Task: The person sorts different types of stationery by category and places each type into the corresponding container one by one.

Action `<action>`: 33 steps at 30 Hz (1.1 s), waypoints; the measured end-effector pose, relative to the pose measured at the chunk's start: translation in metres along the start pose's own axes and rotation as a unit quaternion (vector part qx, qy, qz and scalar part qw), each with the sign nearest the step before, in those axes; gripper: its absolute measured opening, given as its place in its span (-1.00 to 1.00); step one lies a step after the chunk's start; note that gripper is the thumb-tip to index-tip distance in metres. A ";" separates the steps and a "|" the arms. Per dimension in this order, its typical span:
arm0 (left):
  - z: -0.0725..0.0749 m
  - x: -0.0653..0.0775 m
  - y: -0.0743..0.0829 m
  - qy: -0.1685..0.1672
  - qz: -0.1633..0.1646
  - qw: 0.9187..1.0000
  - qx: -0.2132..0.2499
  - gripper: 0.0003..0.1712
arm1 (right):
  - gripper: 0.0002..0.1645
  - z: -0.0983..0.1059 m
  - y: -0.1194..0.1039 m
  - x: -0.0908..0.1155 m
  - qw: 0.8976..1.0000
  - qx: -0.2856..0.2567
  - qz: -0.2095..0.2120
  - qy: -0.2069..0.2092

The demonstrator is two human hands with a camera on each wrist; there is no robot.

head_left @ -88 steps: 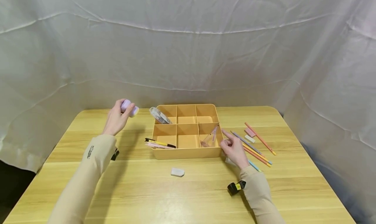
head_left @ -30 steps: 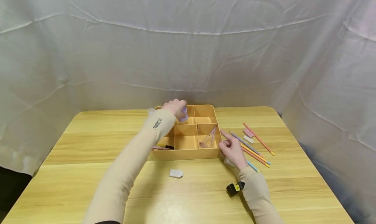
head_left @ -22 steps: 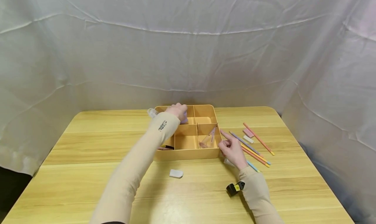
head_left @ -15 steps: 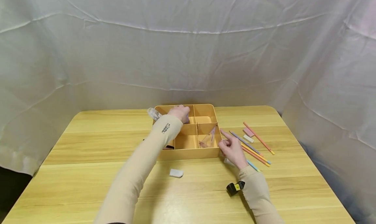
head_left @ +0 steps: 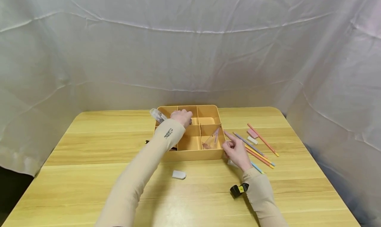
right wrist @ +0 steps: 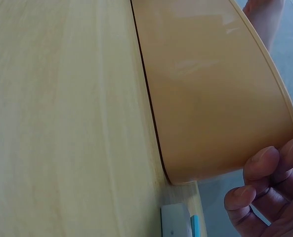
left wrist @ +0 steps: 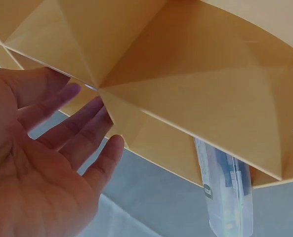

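My left hand (head_left: 182,117) reaches over the back middle compartment of the yellow organizer box (head_left: 193,155). In the left wrist view its fingers are spread and loosely bent at a divider, and nothing shows gripped between them. The small lavender object is hidden behind the hand and the compartment walls. My right hand (head_left: 236,151) holds the box at its front right corner, index finger along the right side and the other fingers curled at the outer wall. A clear plastic case (left wrist: 228,192) leans out of the back left compartment. Clear set squares (head_left: 212,141) stand in the front right one.
Colored pencils (head_left: 263,140), a pink eraser (head_left: 253,133) and a white eraser (head_left: 252,140) lie right of the box. Another white eraser (head_left: 179,174) lies in front. Pens in the front left compartment are mostly behind the left sleeve (head_left: 148,167). A grey curtain (head_left: 190,55) hangs behind the table.
My left hand has carried the lavender object from the table's left side to the back middle compartment, lowered it there and released it from view. The right hand stays at the box corner.
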State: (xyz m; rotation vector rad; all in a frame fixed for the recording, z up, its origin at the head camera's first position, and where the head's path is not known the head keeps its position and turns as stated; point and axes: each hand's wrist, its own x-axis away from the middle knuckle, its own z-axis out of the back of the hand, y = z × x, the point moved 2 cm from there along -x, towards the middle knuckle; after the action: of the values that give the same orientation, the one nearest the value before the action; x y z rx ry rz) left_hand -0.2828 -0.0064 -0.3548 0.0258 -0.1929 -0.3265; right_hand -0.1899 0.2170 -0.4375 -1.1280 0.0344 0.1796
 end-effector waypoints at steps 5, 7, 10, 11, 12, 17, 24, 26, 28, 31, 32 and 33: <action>0.000 0.005 0.002 0.011 -0.016 1.000 -0.007 -0.74 | -0.29 0.001 0.000 -0.001 1.000 -0.003 0.002 0.000; 0.000 0.006 0.003 0.011 -0.025 1.000 -0.004 -0.70 | -0.29 0.002 0.000 -0.001 1.000 -0.005 0.001 0.000; 0.001 0.011 0.004 0.013 -0.042 0.999 0.011 -0.62 | -0.28 0.002 0.000 -0.001 1.000 -0.009 0.000 0.001; 0.001 0.012 0.004 0.016 -0.049 0.998 0.018 -0.59 | -0.28 0.002 0.000 -0.001 1.000 -0.009 -0.001 0.001; 0.002 0.014 0.005 0.019 -0.057 0.998 0.028 -0.56 | -0.28 0.003 0.001 -0.001 1.000 -0.010 -0.002 0.001; 0.004 0.026 0.004 0.050 -0.095 0.990 0.089 -0.49 | -0.28 0.003 0.000 0.000 1.000 -0.015 -0.001 -0.002; 0.011 0.055 -0.009 0.088 -0.104 0.975 0.176 -0.47 | -0.29 0.004 -0.001 0.001 1.000 -0.012 -0.001 -0.006; 0.012 0.064 -0.013 0.099 -0.098 0.970 0.201 -0.46 | -0.29 0.005 -0.001 0.001 1.000 -0.011 -0.004 -0.003; 0.012 0.072 -0.018 0.113 -0.092 0.963 0.225 -0.44 | -0.30 0.006 0.000 0.002 1.000 -0.008 -0.006 -0.001; 0.011 0.086 -0.026 0.138 -0.086 0.952 0.261 -0.42 | -0.31 0.008 0.001 0.003 1.000 -0.005 -0.006 0.002; 0.011 0.091 -0.029 0.146 -0.085 0.948 0.271 -0.41 | -0.30 0.008 0.001 0.003 1.000 -0.005 -0.006 0.002; 0.011 0.095 -0.033 0.155 -0.083 0.943 0.281 -0.40 | -0.30 0.008 0.002 0.003 1.000 -0.006 -0.006 0.001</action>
State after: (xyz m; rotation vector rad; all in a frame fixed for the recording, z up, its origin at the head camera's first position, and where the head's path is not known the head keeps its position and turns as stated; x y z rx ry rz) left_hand -0.2068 -0.0680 -0.3284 0.6591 0.0349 -0.4217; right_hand -0.1877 0.2250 -0.4359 -1.1403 0.0290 0.1679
